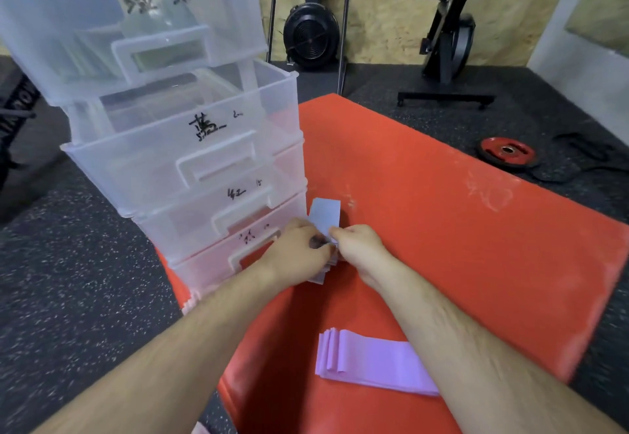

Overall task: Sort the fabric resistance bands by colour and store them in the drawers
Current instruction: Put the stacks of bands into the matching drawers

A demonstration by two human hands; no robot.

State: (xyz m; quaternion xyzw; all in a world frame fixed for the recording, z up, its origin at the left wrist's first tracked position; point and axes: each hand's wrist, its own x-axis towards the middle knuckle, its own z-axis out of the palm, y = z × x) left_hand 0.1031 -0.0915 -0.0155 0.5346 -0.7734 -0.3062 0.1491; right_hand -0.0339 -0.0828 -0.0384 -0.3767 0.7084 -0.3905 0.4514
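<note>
A translucent plastic drawer tower (pixel 177 147) stands at the left edge of the red mat (pixel 442 229), with handwritten labels on each drawer front. The second drawer (pixel 218 158) is pulled out, and the top one (pixel 68 28) sticks out too. My left hand (pixel 299 253) and my right hand (pixel 357 246) meet beside the lowest drawer (pixel 218 256). Together they pinch a stack of pale blue-grey bands (pixel 325 215), one end sticking up behind my fingers. A folded stack of lilac bands (pixel 367 362) lies on the mat under my right forearm.
Speckled black rubber floor surrounds the mat. A red weight plate (pixel 507 151) and dark straps lie beyond the mat at right. A black fan (pixel 311 37) and an exercise machine (pixel 449 45) stand against the wooden wall.
</note>
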